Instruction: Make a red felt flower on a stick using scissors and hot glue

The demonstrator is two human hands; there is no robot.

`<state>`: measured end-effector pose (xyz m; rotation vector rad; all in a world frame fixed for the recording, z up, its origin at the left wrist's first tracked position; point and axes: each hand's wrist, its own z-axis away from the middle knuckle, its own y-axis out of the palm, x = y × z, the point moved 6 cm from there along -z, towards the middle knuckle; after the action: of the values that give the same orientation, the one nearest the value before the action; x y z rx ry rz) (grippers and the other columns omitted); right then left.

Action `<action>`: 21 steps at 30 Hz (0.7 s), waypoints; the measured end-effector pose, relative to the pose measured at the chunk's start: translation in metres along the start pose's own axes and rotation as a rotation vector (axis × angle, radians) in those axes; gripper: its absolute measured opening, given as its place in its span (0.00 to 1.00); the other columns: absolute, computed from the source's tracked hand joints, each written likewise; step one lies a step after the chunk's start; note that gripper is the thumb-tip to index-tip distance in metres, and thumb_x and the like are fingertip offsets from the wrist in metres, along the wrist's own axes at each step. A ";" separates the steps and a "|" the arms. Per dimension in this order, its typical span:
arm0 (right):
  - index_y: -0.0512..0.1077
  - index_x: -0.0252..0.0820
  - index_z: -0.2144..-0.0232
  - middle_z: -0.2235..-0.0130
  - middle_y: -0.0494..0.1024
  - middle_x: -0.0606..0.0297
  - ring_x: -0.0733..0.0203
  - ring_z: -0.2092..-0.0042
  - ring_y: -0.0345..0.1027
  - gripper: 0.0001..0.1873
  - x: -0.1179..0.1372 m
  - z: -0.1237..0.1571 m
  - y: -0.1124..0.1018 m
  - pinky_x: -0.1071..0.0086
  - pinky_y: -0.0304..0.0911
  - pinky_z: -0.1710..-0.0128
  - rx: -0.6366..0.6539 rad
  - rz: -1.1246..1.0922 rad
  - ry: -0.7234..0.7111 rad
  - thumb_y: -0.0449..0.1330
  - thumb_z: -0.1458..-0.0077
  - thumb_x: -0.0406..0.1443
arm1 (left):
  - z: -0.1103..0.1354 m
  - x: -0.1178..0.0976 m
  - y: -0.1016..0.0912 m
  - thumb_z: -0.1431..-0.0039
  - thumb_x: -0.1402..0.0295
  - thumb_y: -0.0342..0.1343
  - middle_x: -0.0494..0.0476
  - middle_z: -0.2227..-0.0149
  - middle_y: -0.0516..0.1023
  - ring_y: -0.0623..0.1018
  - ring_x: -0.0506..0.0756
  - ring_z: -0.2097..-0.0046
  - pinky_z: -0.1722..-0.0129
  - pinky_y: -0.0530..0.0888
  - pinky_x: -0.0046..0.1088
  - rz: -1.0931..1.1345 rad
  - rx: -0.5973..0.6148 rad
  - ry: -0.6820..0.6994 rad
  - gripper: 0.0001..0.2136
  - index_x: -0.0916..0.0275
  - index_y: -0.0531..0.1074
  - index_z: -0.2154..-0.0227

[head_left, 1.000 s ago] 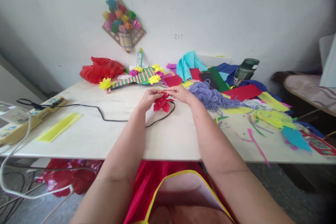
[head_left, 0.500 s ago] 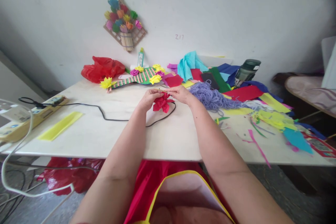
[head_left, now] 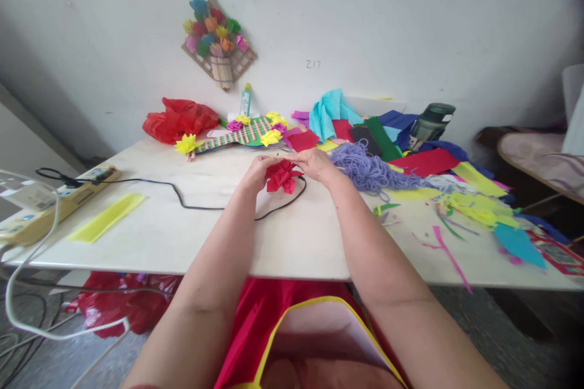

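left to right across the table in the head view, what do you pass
yellow paper strip → left hand → red paper flower → right hand → purple yarn → teal paper scrap

Red paper flower (head_left: 281, 177) — lilac yarn (head_left: 368, 169).

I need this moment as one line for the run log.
left hand: holds red paper flower | right hand: pinches same flower | below: black cable on white table | right of hands: purple yarn

One head-worn view is given, aimed forward and down across the table (head_left: 182, 237); the left hand (head_left: 255, 174), right hand (head_left: 316, 165) and red paper flower (head_left: 281, 177) are centred closely; the wall (head_left: 410, 24) is faced.
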<state>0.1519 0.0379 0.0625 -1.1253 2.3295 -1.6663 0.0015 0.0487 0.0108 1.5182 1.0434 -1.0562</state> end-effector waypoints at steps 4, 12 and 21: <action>0.79 0.57 0.49 0.53 0.85 0.65 0.55 0.53 0.77 0.22 0.002 0.000 0.000 0.68 0.66 0.53 0.012 0.063 -0.022 0.59 0.41 0.31 | 0.002 0.000 0.000 0.63 0.65 0.67 0.54 0.80 0.75 0.72 0.52 0.77 0.74 0.67 0.30 0.010 -0.020 -0.016 0.10 0.65 0.75 0.82; 0.79 0.56 0.48 0.54 0.85 0.64 0.57 0.55 0.76 0.21 0.005 0.001 -0.002 0.70 0.64 0.57 0.022 0.087 -0.022 0.57 0.39 0.32 | 0.004 -0.003 0.004 0.67 0.65 0.69 0.56 0.78 0.78 0.75 0.53 0.75 0.72 0.70 0.29 0.044 -0.024 -0.010 0.11 0.66 0.77 0.81; 0.79 0.52 0.47 0.52 0.84 0.61 0.55 0.53 0.75 0.18 0.006 0.002 -0.003 0.68 0.63 0.57 -0.023 -0.011 0.046 0.57 0.36 0.39 | 0.002 -0.004 0.006 0.64 0.64 0.70 0.58 0.76 0.79 0.76 0.54 0.72 0.69 0.71 0.30 0.060 0.047 0.028 0.13 0.68 0.79 0.77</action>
<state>0.1504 0.0324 0.0661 -1.1176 2.3801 -1.6918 0.0059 0.0450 0.0157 1.5963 0.9927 -1.0270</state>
